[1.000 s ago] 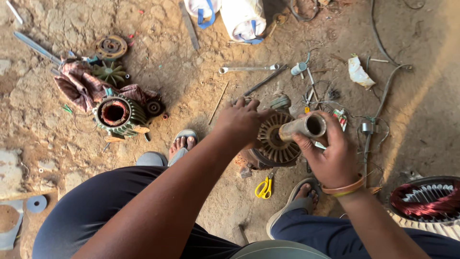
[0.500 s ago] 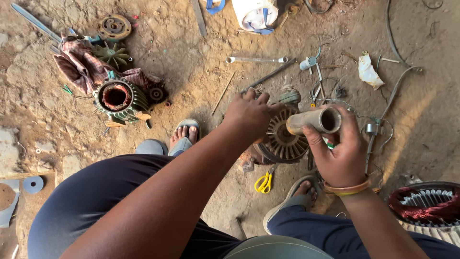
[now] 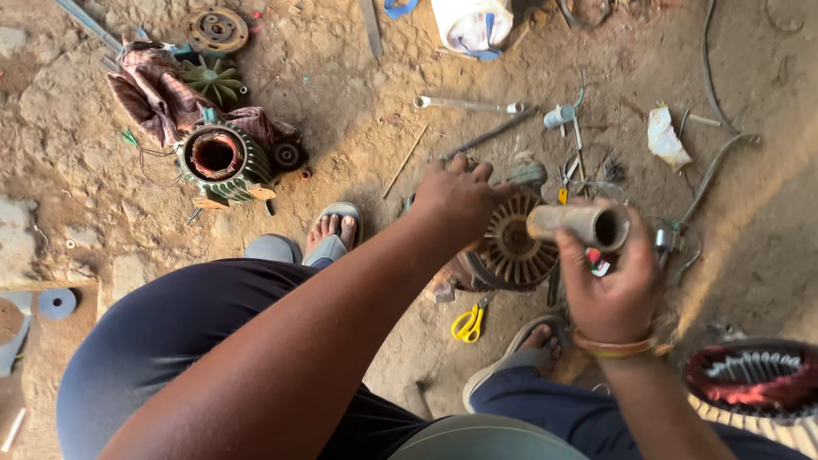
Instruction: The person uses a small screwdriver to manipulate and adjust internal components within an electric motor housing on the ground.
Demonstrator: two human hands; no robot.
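Left hand [image 3: 456, 198] lies palm-down, fingers spread over the near-left rim of the finned motor housing [image 3: 511, 243] on the dirt floor [image 3: 358, 153]. Right hand [image 3: 609, 285], just right of the housing, clasps a short metal pipe [image 3: 579, 223]; its long axis runs left–right, open end rightward.

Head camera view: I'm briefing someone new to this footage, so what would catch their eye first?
The right hand holds a short metal pipe at centre right, open end toward the camera. The left hand rests on a finned motor part on the dirt beside it. A green motor housing lies upper left.
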